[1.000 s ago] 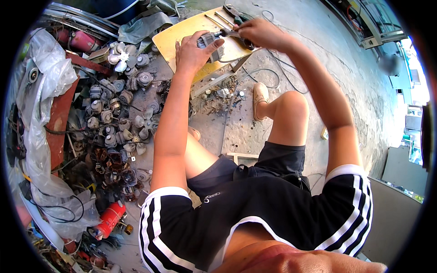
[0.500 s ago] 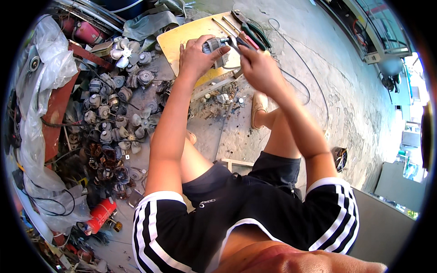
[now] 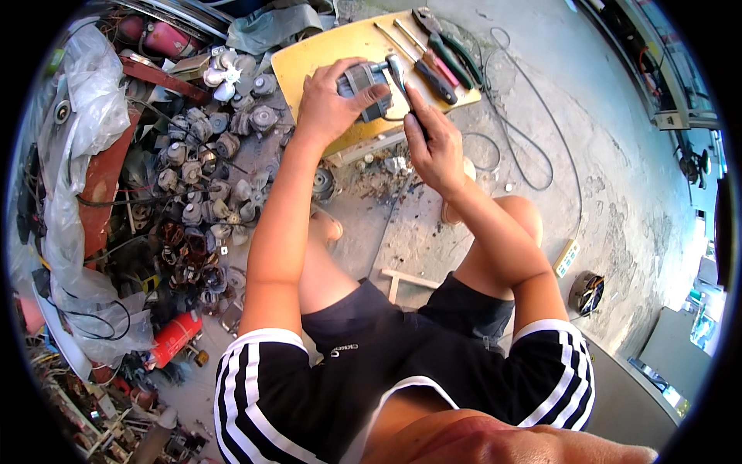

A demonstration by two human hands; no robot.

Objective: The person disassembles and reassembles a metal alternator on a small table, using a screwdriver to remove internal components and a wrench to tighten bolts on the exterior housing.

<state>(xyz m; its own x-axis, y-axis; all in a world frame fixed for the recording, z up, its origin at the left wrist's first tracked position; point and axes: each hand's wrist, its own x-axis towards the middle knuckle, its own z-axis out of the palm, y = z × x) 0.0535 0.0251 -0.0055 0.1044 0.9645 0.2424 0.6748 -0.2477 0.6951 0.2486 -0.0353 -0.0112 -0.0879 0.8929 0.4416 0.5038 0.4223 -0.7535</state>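
My left hand is wrapped round a small grey electric motor and steadies it on a yellow board-topped low table. In my right hand is the handle of a ratchet wrench. The wrench's head is at the right end of the motor, with a short socket pointing toward it; whether the socket sits on a fastener is too small to tell. Right of the wrench lie a black-handled screwdriver, a red-handled screwdriver and green-handled pliers.
Used motors are heaped on the floor at left, beside crumpled clear plastic and a red cylinder. A grey cable runs to a power strip at right, near a round part.
My right hand has swung the wrench handle down and nearer my body, uncovering the tools on the table. My left hand stays on the motor. The whole view has shifted a little.
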